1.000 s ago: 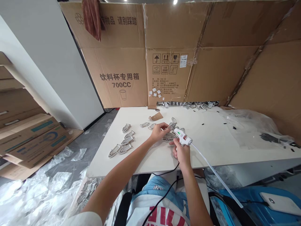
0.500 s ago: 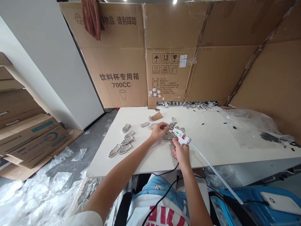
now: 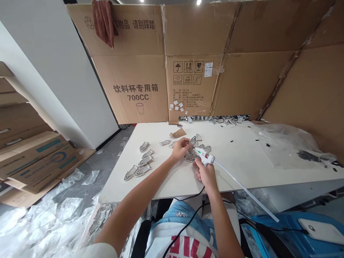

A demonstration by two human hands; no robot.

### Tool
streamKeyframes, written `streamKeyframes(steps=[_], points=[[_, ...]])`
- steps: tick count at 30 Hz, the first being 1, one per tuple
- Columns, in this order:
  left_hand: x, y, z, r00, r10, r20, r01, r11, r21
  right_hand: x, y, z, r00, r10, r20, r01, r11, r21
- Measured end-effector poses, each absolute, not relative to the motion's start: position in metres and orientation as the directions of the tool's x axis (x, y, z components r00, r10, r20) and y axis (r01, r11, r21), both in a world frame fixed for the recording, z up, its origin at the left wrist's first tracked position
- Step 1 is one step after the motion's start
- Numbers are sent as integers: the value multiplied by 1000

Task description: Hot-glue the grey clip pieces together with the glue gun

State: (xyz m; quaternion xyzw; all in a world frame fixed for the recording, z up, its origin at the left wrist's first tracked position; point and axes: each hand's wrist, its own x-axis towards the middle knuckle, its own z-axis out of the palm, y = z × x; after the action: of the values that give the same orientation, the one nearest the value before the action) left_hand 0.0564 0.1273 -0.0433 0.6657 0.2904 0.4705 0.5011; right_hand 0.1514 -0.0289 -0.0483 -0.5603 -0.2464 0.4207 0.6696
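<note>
My right hand (image 3: 204,171) is wrapped round a white hot glue gun (image 3: 203,155), its nozzle pointing up and left. A long white glue stick (image 3: 247,191) sticks out of the gun's back end. Between the fingers of my left hand (image 3: 180,148) is a silver metal frame (image 3: 192,141), held just above the table close to the nozzle. More of these frames (image 3: 190,156) lie under and beside the gun. Left of my hands, several similar frames (image 3: 144,160) are spread over the white table (image 3: 161,182).
A cardboard wall (image 3: 139,68) stands behind the table, with a heap of metal pieces (image 3: 228,120) at its foot. A torn cardboard scrap (image 3: 177,133) lies near the back. Clear plastic bags (image 3: 290,143) cover the right side. A black cord (image 3: 188,222) runs over my lap.
The glue gun and my right hand have shifted slightly left, toward the frame. In my left hand the frame has turned more upright.
</note>
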Motion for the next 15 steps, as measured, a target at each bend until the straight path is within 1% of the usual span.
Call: streamKeyframes(steps=[9, 15], points=[[57, 127, -41, 373, 896, 243, -144, -203, 968, 152, -29, -49, 511, 851, -119, -268, 27, -963], [57, 125, -38, 357, 907, 222, -143, -182, 973, 152, -31, -48, 494, 864, -99, -249, 31, -968]])
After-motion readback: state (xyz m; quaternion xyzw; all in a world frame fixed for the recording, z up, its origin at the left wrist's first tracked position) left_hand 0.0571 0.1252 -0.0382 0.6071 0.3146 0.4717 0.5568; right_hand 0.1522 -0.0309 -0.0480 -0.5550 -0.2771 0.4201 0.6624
